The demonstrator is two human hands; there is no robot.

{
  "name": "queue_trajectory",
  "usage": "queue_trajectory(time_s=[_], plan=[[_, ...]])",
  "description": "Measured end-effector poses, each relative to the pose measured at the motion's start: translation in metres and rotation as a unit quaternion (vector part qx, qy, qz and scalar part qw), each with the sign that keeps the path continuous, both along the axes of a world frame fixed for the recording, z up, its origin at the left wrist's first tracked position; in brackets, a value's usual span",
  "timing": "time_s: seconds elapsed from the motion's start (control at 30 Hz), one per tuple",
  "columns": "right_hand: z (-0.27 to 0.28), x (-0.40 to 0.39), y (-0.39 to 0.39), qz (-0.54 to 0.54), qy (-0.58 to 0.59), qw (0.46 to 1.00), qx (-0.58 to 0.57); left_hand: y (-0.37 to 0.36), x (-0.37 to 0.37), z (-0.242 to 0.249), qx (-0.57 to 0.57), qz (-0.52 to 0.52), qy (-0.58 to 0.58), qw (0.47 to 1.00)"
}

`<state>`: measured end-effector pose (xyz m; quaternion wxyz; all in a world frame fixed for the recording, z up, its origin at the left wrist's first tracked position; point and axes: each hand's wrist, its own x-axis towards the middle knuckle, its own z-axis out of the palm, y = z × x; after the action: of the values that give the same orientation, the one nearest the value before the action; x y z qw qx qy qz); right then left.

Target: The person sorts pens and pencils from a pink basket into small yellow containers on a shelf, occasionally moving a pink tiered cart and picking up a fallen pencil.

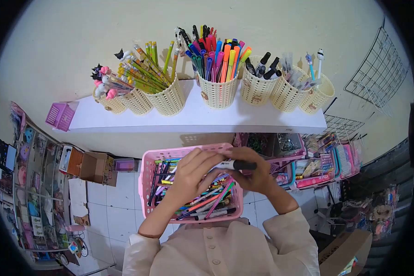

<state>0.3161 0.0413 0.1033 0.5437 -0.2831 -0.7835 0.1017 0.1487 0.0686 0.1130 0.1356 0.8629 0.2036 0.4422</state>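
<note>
A marker with a white barrel and a black cap is held level above the pink basket, its cap end pointing right. My left hand is closed around the barrel end. The fingers of my right hand are bent about the cap end, gripping it from behind and below. Beneath both hands, the basket holds many loose pens, pencils and markers lying in a jumble; my hands and forearms hide part of them.
Above, a white shelf carries several cream woven cups, including one of pencils, one of coloured markers and one of black markers. A purple basket hangs at its left end. Stocked baskets stand at right; cardboard boxes at left.
</note>
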Motion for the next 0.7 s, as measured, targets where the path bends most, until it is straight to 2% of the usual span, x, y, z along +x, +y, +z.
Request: queue_trajectory(time_s=[0.03, 0.1, 0.13, 0.17, 0.2, 0.23, 0.27, 0.33, 0.37, 0.4, 0.43, 0.5, 0.53, 0.6, 0.63, 0.67, 0.7], plan=[[0.009, 0.002, 0.001, 0.019, 0.0, 0.999, -0.028, 0.0, 0.005, 0.006, 0.001, 0.0, -0.001, 1.0], [0.023, 0.008, 0.001, 0.037, 0.084, 0.996, -0.006, -0.002, 0.013, 0.019, -0.041, 0.043, -0.085, 0.995], [0.038, 0.018, -0.001, -0.062, 0.047, 0.996, 0.035, -0.005, 0.014, 0.024, -0.039, 0.044, -0.086, 0.995], [0.05, 0.019, 0.007, -0.027, 0.318, 0.947, 0.045, -0.007, 0.014, 0.029, -0.078, 0.068, -0.123, 0.987], [0.064, 0.022, 0.018, 0.012, 0.562, 0.825, 0.05, -0.008, 0.015, 0.033, -0.115, 0.093, -0.162, 0.976], [0.089, 0.027, 0.031, -0.106, 0.447, 0.874, 0.157, -0.008, 0.008, 0.027, -0.108, 0.117, -0.125, 0.979], [0.11, 0.032, 0.045, -0.221, 0.316, 0.886, 0.259, -0.006, -0.003, 0.019, -0.105, 0.119, -0.128, 0.979], [0.12, 0.05, 0.064, -0.268, 0.202, 0.928, 0.161, -0.002, -0.028, -0.004, -0.166, 0.08, 0.025, 0.983], [0.122, 0.053, 0.074, -0.309, 0.123, 0.93, 0.154, -0.002, -0.04, -0.016, -0.166, 0.08, 0.027, 0.982], [0.121, 0.055, 0.083, -0.347, 0.044, 0.926, 0.144, -0.002, -0.054, -0.029, -0.214, 0.117, 0.085, 0.966], [0.12, 0.058, 0.091, -0.346, 0.045, 0.927, 0.137, -0.003, -0.065, -0.04, -0.263, 0.153, 0.142, 0.942], [0.112, 0.066, 0.102, -0.346, -0.11, 0.925, 0.112, -0.01, -0.083, -0.056, -0.293, 0.166, 0.189, 0.922], [0.108, 0.069, 0.106, -0.341, -0.111, 0.927, 0.106, -0.011, -0.089, -0.064, -0.31, 0.174, 0.23, 0.906], [0.103, 0.076, 0.113, -0.378, -0.271, 0.884, 0.041, -0.016, -0.093, -0.081, -0.33, 0.18, 0.255, 0.891], [0.101, 0.075, 0.113, -0.411, -0.316, 0.852, 0.075, -0.019, -0.089, -0.082, -0.326, 0.13, 0.242, 0.905], [0.1, 0.074, 0.111, -0.409, -0.317, 0.852, 0.07, -0.022, -0.083, -0.081, -0.322, 0.08, 0.228, 0.915], [0.1, 0.072, 0.109, -0.436, -0.31, 0.828, 0.167, -0.026, -0.075, -0.078, -0.341, 0.088, 0.252, 0.901]])
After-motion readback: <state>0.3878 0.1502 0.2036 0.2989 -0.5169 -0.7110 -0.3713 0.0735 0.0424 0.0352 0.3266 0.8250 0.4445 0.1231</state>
